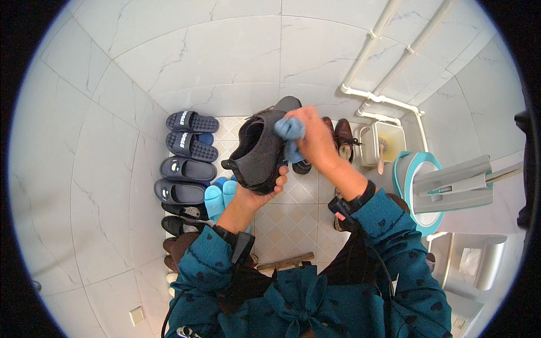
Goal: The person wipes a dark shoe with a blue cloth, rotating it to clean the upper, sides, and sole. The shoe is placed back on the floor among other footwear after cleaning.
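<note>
A dark grey shoe (264,156) is held up before me, its heel towards me and its toe pointing up and to the right. My left hand (258,196) grips it from beneath at the heel, the fingers curling up around the sole edge. In my right hand (315,137), which is slightly blurred, a blue cloth (290,129) is bunched and touches the side of the shoe near the toe. Part of another dark shoe (301,167) shows on the tiled floor below the cloth.
Dark slippers (189,169) and black shoes line the left wall, beside light blue slippers (214,200). Brown leather shoes (344,134) stand at the right, near a white bucket (368,148) with a brush (381,158). A teal-and-white mop bucket (403,169) and white pipes (382,98) are farther right.
</note>
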Demonstrator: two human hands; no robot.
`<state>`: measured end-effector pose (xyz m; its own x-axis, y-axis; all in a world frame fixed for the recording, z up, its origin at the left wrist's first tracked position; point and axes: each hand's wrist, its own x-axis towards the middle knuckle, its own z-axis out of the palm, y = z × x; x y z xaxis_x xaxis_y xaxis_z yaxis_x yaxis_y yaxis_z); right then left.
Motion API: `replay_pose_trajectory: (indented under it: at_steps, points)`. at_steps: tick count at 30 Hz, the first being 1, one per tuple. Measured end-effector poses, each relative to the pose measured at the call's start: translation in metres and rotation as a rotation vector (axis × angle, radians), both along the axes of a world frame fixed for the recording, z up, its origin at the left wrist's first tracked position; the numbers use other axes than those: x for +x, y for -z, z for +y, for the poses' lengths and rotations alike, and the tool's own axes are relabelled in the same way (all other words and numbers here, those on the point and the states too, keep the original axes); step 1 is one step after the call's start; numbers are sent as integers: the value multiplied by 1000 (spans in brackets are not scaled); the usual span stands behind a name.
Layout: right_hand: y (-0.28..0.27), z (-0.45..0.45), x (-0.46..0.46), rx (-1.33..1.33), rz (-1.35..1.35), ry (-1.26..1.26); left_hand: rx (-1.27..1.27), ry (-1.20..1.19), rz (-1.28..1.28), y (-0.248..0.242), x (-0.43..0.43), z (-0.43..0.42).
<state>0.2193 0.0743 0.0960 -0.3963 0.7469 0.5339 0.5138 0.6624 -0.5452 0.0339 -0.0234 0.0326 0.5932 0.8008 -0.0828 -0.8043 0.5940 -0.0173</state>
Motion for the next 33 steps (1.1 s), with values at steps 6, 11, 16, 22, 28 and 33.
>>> replay_pose_trajectory:
  at_steps: [6,11,16,22,28,33]
  points:
    - [-6,35,31,-82,26,245,59,28,99,-1,5,0]
    - [-17,-4,7,-222,167,38,-39,-82,168,1,2,5]
    - [-17,-52,-24,-215,167,-113,-107,-169,351,-4,2,6]
    - [-28,-59,-24,-98,71,-260,-330,-282,446,0,2,10]
    - [-26,-34,-8,-267,91,-185,-54,-189,692,6,0,12]
    - [-33,-35,0,-523,244,-357,-124,-288,997,-1,-2,13]
